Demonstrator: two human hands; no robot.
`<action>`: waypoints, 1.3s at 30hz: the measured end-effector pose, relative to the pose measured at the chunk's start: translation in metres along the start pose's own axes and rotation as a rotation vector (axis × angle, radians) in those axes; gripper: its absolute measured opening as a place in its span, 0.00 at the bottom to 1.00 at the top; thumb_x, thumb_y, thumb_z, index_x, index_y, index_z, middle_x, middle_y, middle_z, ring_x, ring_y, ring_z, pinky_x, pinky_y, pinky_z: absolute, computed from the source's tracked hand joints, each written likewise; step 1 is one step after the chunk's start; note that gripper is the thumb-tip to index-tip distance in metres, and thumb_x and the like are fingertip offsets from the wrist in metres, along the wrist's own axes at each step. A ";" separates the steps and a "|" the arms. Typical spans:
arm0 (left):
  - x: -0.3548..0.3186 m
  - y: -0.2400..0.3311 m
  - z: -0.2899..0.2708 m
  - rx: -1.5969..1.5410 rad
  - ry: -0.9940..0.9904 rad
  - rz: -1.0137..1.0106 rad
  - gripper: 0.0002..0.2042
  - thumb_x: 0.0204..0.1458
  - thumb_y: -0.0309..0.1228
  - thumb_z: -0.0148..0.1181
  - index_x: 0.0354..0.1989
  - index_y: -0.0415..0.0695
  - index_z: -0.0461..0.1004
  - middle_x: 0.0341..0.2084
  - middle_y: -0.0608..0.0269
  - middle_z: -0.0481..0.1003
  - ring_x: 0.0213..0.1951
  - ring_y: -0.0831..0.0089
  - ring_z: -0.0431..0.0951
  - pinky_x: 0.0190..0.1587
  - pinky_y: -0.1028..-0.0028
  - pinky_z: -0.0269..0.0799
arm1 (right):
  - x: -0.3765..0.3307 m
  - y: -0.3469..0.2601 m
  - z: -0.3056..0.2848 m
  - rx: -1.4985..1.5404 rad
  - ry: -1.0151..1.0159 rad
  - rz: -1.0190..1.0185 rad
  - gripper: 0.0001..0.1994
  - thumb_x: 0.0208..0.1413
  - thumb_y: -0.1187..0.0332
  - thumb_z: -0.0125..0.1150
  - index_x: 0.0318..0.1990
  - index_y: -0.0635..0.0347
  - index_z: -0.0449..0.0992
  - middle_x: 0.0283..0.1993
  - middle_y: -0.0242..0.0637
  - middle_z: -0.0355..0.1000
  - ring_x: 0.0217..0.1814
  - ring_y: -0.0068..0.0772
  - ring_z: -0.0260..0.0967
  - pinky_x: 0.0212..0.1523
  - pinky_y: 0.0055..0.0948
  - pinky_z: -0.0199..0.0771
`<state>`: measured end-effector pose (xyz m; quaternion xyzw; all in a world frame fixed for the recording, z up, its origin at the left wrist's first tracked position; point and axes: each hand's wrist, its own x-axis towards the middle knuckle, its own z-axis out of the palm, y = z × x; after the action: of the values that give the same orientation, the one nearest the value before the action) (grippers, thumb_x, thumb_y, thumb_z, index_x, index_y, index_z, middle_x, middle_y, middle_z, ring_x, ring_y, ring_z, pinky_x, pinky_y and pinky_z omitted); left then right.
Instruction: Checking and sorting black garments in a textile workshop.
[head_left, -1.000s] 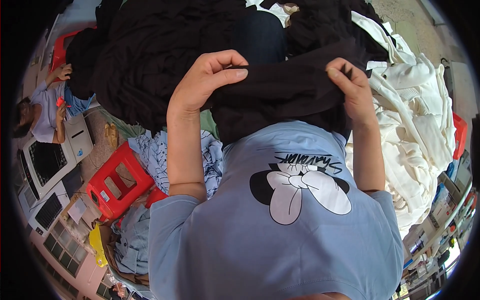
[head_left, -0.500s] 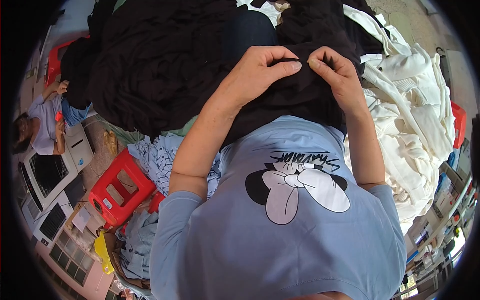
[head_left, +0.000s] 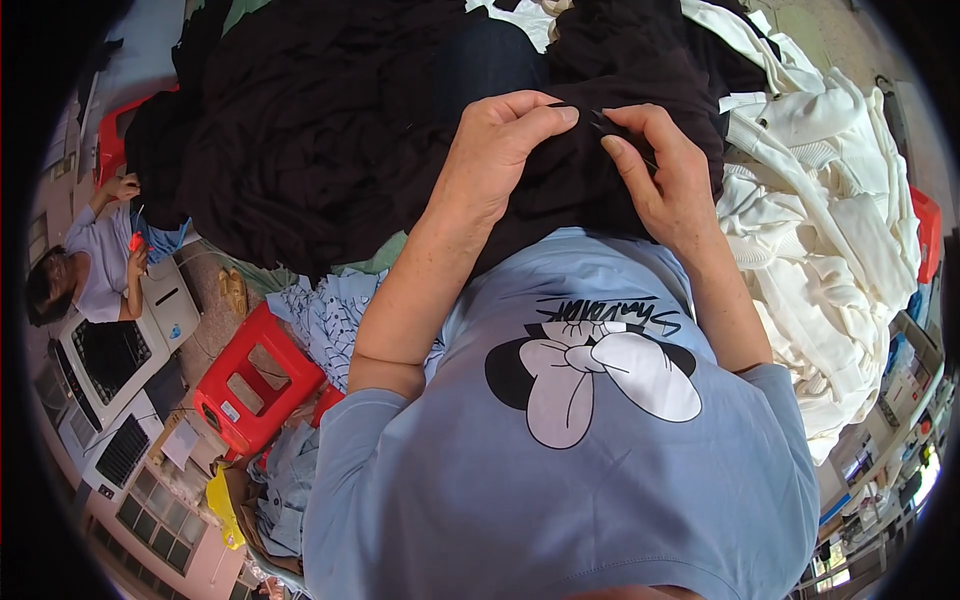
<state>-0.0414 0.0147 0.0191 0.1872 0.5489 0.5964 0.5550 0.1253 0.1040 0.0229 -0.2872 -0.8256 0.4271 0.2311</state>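
My left hand (head_left: 505, 140) pinches an edge of a black garment (head_left: 560, 205) between thumb and forefinger. The cloth lies across my lap and joins a large black heap in front of me. Just right of it, my right hand (head_left: 665, 170) has its thumb and forefinger apart, with what look like small dark thread snips (head_left: 598, 115) in it. Their pointed tips show near the forefinger, close to the pinched edge; the rest is hidden by the hand and lost against the black cloth.
Black garments (head_left: 300, 130) are heaped ahead and left; white garments (head_left: 800, 240) are piled at right. A red plastic stool (head_left: 255, 380) stands at left beside blue patterned cloth (head_left: 325, 310). Farther left, another person (head_left: 95, 260) sits near white machines (head_left: 120, 350).
Both hands have shifted slightly left. My right thumb and forefinger, earlier pinched close together, have parted, and dark pointed tips now show by the forefinger. My left hand still pinches the cloth.
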 end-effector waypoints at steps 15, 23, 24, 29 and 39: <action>-0.002 -0.003 -0.002 0.062 0.000 0.044 0.06 0.52 0.24 0.58 0.36 0.36 0.78 0.31 0.68 0.78 0.35 0.84 0.74 0.43 0.84 0.66 | 0.004 0.002 0.006 -0.088 0.029 -0.093 0.07 0.54 0.70 0.60 0.39 0.60 0.74 0.33 0.38 0.73 0.30 0.39 0.72 0.30 0.29 0.70; -0.001 -0.005 -0.003 0.054 -0.010 0.046 0.06 0.51 0.24 0.59 0.36 0.36 0.78 0.30 0.68 0.78 0.34 0.83 0.74 0.43 0.84 0.66 | 0.004 0.006 0.010 -0.071 0.045 -0.111 0.07 0.54 0.70 0.60 0.40 0.59 0.74 0.33 0.38 0.73 0.29 0.38 0.72 0.30 0.29 0.70; -0.001 -0.006 -0.004 0.049 -0.014 0.047 0.06 0.51 0.24 0.59 0.36 0.36 0.78 0.30 0.68 0.78 0.34 0.83 0.74 0.43 0.84 0.66 | 0.004 0.006 0.010 -0.070 0.045 -0.110 0.07 0.54 0.70 0.60 0.40 0.59 0.74 0.33 0.38 0.73 0.29 0.38 0.72 0.30 0.29 0.70; -0.001 -0.007 -0.005 0.045 -0.012 0.040 0.06 0.51 0.24 0.59 0.36 0.37 0.78 0.31 0.68 0.78 0.35 0.83 0.74 0.43 0.84 0.67 | 0.004 0.012 0.013 -0.060 0.050 -0.133 0.07 0.54 0.71 0.61 0.40 0.60 0.74 0.33 0.39 0.73 0.30 0.39 0.72 0.30 0.28 0.71; 0.000 -0.008 -0.003 0.088 -0.007 0.051 0.07 0.52 0.26 0.59 0.35 0.36 0.78 0.30 0.68 0.78 0.35 0.83 0.74 0.43 0.84 0.66 | 0.004 0.020 0.018 0.452 0.097 0.089 0.10 0.58 0.73 0.58 0.46 0.63 0.71 0.39 0.31 0.72 0.38 0.18 0.67 0.37 0.18 0.68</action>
<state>-0.0406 0.0118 0.0112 0.2274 0.5677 0.5848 0.5329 0.1165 0.1051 -0.0027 -0.2846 -0.6834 0.5966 0.3099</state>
